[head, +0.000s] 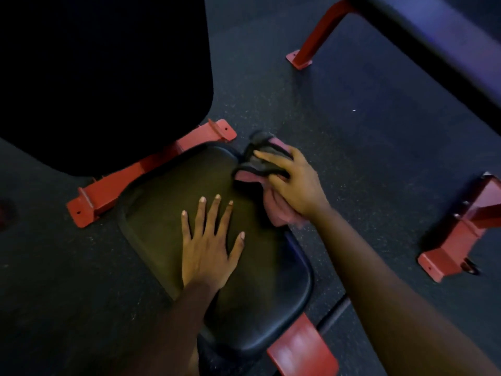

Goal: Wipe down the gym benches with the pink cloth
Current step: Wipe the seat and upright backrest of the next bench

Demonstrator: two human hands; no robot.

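Two hands are over the seat pad (173,213) of a bench. The left hand (208,248) lies flat on its middle, fingers straight and spread, holding nothing. The right hand (292,183) sits at the pad's far right edge with its fingers bent over the bunched pink cloth (279,213), gripping it. Some dark strap-like loops (254,156) lie under the fingertips there; what they are I cannot tell. The pad's long axis runs from the person away toward the dark backrest pad (108,77) at upper left, and nearly all of its surface lies to the left of the cloth and back toward the person. So the right hand is the one placed to wipe, and its stroke would probably go leftward and inward along that axis. The flat left hand lies in that path and likely has to lift or slide first. No container shows. A second bench (433,50) crosses the upper right, well apart across the floor (352,131), on a red frame (320,33).
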